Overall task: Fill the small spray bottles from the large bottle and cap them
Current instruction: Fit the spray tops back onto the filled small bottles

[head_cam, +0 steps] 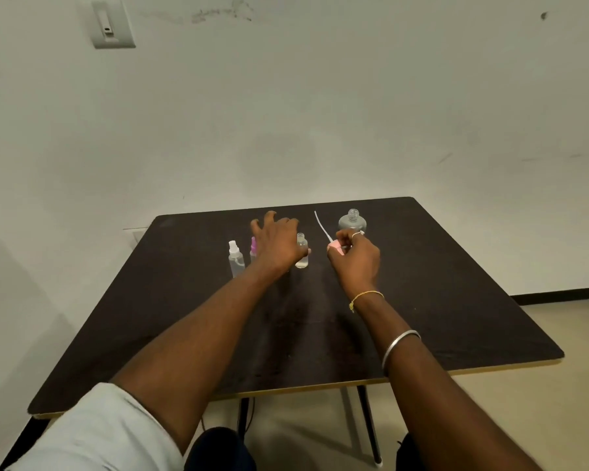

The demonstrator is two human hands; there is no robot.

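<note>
Head view: a dark desk (456, 283) fills the middle and lower frame against a pale, scuffed wall (320, 113), with a switch plate (111, 25) at upper left. Both bare forearms reach in from the bottom edge.

The left hand (278, 241) hovers just above centre with its fingers (269, 219) spread wide and pointing away. Its thumb lies against an uncapped small bottle (301, 253) that stands upright at its right side; whether the thumb actually presses the bottle I cannot tell.

To the left of that hand stand two more small bottles: a white-capped bottle (235, 261), and a pink-capped bottle (253, 248) partly hidden behind the hand.

The right hand (356, 258), right of centre, pinches a pink spray cap (335, 248) between curled fingers. The cap's white dip tube (320, 224) slants up and to the left, clear of the desk.

Just behind that hand stands the large bottle (352, 220), upright with its neck open (the liquid level is too faint to read).

A ring (355, 234), a yellow thread (366, 296) and a silver bangle (400, 346) sit on the right hand and arm. A white sleeve (99, 433) shows at lower left.
</note>
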